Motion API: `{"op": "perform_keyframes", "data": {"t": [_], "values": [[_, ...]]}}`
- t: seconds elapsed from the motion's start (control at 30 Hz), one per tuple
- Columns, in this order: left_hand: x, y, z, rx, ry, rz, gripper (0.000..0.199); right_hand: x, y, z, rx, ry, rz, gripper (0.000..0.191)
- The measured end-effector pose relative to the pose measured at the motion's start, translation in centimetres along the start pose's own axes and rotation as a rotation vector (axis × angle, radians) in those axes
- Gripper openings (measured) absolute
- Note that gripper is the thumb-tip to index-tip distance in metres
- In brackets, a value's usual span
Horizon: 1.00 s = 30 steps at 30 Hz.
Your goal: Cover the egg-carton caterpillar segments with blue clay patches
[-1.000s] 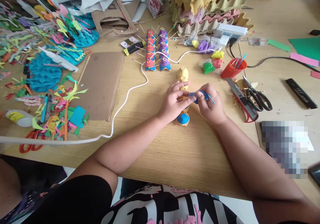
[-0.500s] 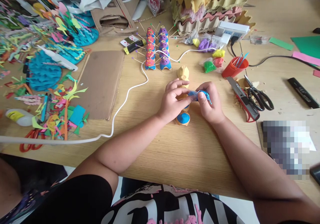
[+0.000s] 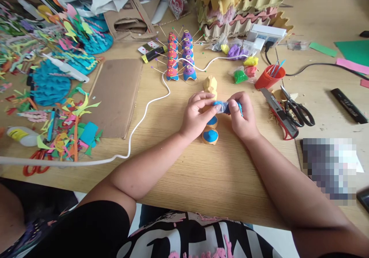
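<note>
Between my hands stretches a small clear plastic bag (image 3: 222, 107) with blue modelling clay in it. My left hand (image 3: 193, 114) pinches its left end, where a bit of blue shows at the fingertips. Wrapped round the other end is my right hand (image 3: 243, 116), its thumb pressed on top and blue clay poking out past the fingers. Under and beyond the hands runs a strip of egg-carton cups (image 3: 210, 83), partly hidden by my fingers. Blue clay (image 3: 210, 135) sits on the nearest cup, and the one behind it has blue too.
Two rows of painted egg-carton figures (image 3: 172, 73) with pins stand behind. A white cable (image 3: 147, 106) crosses the table. To the right lie a red cup (image 3: 266, 79), a cutter (image 3: 279, 114) and scissors (image 3: 300, 112). Cardboard (image 3: 115, 96) and paper scraps (image 3: 62, 135) cover the left.
My hands have drawn slightly apart, and more of the clear bag shows between them. The view has shifted very slightly.
</note>
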<state>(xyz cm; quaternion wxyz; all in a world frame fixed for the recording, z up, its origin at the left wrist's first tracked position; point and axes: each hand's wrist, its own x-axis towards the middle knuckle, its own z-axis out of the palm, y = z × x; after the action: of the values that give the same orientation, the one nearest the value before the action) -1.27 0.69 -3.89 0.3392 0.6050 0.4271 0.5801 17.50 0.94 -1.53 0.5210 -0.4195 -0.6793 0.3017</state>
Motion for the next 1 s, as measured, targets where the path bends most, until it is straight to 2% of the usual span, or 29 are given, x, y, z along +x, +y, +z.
{"op": "perform_keyframes", "data": {"t": [0.13, 0.23, 0.4, 0.6, 0.77, 0.87, 1.0], "values": [[0.0, 0.3, 0.3, -0.145, 0.009, -0.111, 0.051, 0.0, 0.7, -0.1, 0.031, 0.029, -0.003, 0.05], [0.1, 0.4, 0.4, -0.118, -0.013, -0.136, 0.055, 0.0, 1.0, -0.2, 0.044, 0.026, -0.002, 0.049], [0.0, 0.1, 0.1, 0.064, -0.043, -0.051, 0.055, 0.0, 0.8, -0.3, 0.073, 0.023, 0.024, 0.053], [0.0, 0.2, -0.3, 0.279, -0.056, 0.095, 0.033, 0.4, 0.2, -0.1, 0.166, 0.009, 0.14, 0.061], [0.0, 0.0, -0.3, 0.324, -0.016, 0.112, 0.028, 0.5, 0.5, 0.1, 0.32, -0.025, 0.248, 0.056], [-0.1, -0.3, -0.3, 0.337, 0.007, 0.147, 0.026, 0.7, 0.9, 0.1, 0.382, -0.034, 0.235, 0.053], [-0.2, -0.3, -0.3, 0.373, 0.02, 0.186, 0.025, 1.2, 1.2, 0.0, 0.418, -0.029, 0.168, 0.059]]}}
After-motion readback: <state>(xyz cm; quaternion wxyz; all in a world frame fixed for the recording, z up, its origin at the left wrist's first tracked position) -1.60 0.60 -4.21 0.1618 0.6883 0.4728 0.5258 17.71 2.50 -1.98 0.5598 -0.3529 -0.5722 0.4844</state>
